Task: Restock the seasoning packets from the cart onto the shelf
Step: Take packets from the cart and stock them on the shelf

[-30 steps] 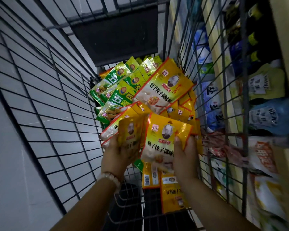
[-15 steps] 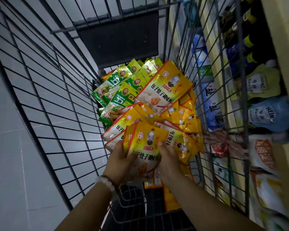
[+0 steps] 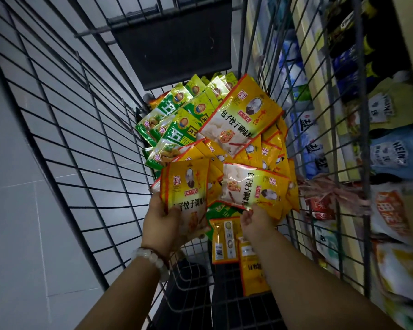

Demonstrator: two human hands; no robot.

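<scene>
Inside the wire cart [image 3: 86, 144] lies a heap of yellow seasoning packets [image 3: 238, 122] and green seasoning packets [image 3: 176, 125]. My left hand [image 3: 162, 225] grips a small stack of yellow packets [image 3: 186, 186], held upright with the print facing me. My right hand [image 3: 255, 222] pinches the lower edge of another yellow packet [image 3: 255, 186], which is turned sideways just above the heap. Two more yellow packets [image 3: 224, 239] lie back side up on the cart floor below my hands.
The shelf [image 3: 343, 144] stands to the right, seen through the cart's wire side, stocked with blue salt bags, Heinz pouches [image 3: 395, 156] and dark bottles. A black panel [image 3: 176, 41] closes the cart's far end. Grey floor tiles lie to the left.
My hands have parted: the left holds its stack further left, and the right has picked up a separate packet and turned it sideways. The view has shifted slightly.
</scene>
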